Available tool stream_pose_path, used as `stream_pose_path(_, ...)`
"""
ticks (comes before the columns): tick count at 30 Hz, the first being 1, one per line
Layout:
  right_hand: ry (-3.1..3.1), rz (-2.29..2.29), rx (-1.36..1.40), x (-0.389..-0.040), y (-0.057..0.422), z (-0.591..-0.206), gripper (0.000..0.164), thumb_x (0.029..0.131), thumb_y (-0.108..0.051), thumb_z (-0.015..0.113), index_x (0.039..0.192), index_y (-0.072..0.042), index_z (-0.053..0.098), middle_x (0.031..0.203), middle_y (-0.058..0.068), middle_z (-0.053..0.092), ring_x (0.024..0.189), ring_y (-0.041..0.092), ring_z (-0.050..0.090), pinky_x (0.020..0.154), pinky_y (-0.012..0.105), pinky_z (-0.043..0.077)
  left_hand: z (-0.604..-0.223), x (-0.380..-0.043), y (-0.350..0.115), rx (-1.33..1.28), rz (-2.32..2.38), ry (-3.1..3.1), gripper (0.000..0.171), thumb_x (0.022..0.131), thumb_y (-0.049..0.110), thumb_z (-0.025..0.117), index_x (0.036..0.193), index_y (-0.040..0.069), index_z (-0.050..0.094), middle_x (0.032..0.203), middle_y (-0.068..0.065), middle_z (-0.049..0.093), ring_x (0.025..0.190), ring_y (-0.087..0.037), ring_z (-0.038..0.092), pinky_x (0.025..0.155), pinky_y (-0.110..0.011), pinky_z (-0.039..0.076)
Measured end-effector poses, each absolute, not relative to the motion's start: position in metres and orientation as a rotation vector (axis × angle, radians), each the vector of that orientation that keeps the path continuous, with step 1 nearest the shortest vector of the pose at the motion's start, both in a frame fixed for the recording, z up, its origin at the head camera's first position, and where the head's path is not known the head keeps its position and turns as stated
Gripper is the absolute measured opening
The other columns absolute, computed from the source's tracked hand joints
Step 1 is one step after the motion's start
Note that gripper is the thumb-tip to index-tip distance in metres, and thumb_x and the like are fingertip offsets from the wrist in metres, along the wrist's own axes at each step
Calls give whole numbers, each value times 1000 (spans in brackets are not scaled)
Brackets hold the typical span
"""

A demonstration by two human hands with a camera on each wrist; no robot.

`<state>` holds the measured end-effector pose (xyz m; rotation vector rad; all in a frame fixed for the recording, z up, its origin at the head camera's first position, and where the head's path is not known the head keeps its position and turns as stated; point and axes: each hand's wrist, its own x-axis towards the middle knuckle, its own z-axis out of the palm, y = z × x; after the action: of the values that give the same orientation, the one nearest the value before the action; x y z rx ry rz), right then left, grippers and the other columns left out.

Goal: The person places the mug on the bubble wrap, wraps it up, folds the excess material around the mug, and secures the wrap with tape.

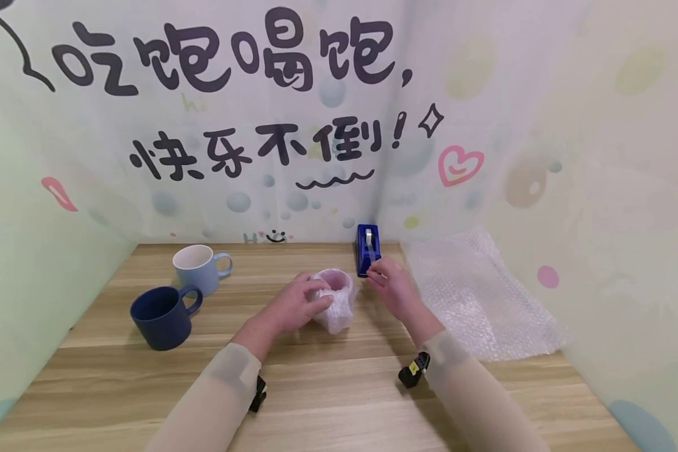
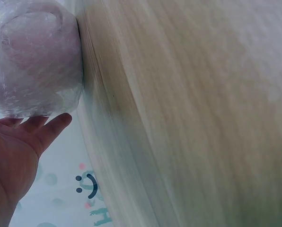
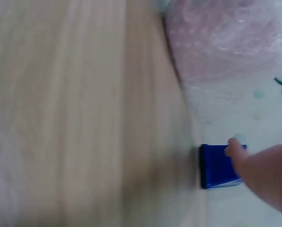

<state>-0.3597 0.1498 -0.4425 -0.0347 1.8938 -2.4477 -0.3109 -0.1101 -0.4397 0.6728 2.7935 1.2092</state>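
Observation:
A pinkish mug (image 1: 341,305) wrapped in bubble wrap stands on the table, its round opening facing up. My left hand (image 1: 294,304) holds it from the left, with fingers at the rim and side. In the left wrist view the wrapped mug (image 2: 39,71) shows a rounded handle shape under the plastic. Just right of it, my right hand (image 1: 394,290) is at the front of a blue tape dispenser (image 1: 367,242). Its thumb and fingers pinch what looks like the end of a clear tape strip. The right wrist view shows the dispenser (image 3: 219,166) beside the thumb.
A sheet of bubble wrap (image 1: 474,301) lies at the right, partly against the wall. On the left stand a light blue mug (image 1: 199,273) and a dark blue mug (image 1: 166,323). Printed cloth walls (image 1: 294,207) border the wooden table (image 1: 316,402) at the back and sides.

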Motion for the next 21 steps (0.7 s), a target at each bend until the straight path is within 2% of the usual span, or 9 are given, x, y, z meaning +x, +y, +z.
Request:
stream_pose_path(2, 2052, -2339, 53, -354, 152, -435, 10, 105, -10, 57, 101, -5, 64, 124, 14, 63, 127, 35, 66, 107, 38, 59, -441, -311, -110, 671, 1208, 2792, 42, 108, 41, 65, 141, 17, 72, 151, -15, 56, 137, -38, 58, 119, -61, 49)
stream_pose_path(3, 2139, -2263, 93, -351, 153, -431, 12, 104, -14, 60, 105, -5, 68, 117, 10, 68, 117, 30, 70, 96, 33, 61, -442, -311, -110, 671, 1207, 2792, 42, 108, 42, 65, 141, 18, 72, 151, -16, 56, 137, -38, 58, 119, -61, 49)
stream_pose_path(5, 2214, -2163, 207, -344, 155, -424, 20, 102, -21, 63, 110, -4, 71, 103, 3, 71, 94, 20, 69, 75, 26, 56, -443, -312, -110, 672, 1206, 2793, 41, 108, 42, 64, 141, 18, 72, 152, -16, 56, 138, -39, 58, 120, -62, 49)
stream_pose_path(6, 2256, -2089, 240, -340, 156, -422, 23, 102, -22, 64, 112, -3, 72, 98, 1, 71, 86, 16, 65, 70, 24, 52, -442, -312, -110, 673, 1207, 2791, 41, 108, 42, 64, 141, 19, 72, 153, -16, 56, 139, -39, 57, 120, -62, 49)
stream_pose_path(9, 2357, -1846, 261, -330, 160, -421, 29, 104, -22, 64, 113, 3, 73, 86, -1, 67, 71, 10, 55, 61, 21, 44, -441, -312, -109, 674, 1204, 2792, 40, 108, 42, 64, 140, 20, 73, 153, -15, 55, 139, -40, 57, 119, -64, 49)
stream_pose_path(13, 2413, -1618, 259, -329, 165, -431, 28, 103, -20, 68, 105, 7, 78, 74, -1, 69, 61, 7, 56, 54, 20, 42, -437, -312, -109, 667, 1199, 2790, 40, 107, 43, 64, 139, 20, 73, 154, -16, 55, 141, -40, 56, 120, -64, 48)
stream_pose_path(17, 2446, -1476, 283, -339, 166, -443, 22, 100, -16, 73, 88, 1, 81, 63, -2, 67, 53, 7, 56, 49, 19, 42, -437, -312, -109, 659, 1190, 2785, 45, 107, 44, 64, 143, 18, 71, 155, -17, 54, 141, -41, 56, 120, -64, 47)
stream_pose_path(21, 2498, -1277, 282, -350, 164, -448, 30, 97, -15, 73, 67, -9, 74, 56, -4, 63, 48, 6, 52, 46, 18, 39, -438, -311, -109, 657, 1170, 2790, 47, 108, 44, 63, 146, 17, 69, 154, -17, 54, 140, -40, 56, 120, -64, 48)
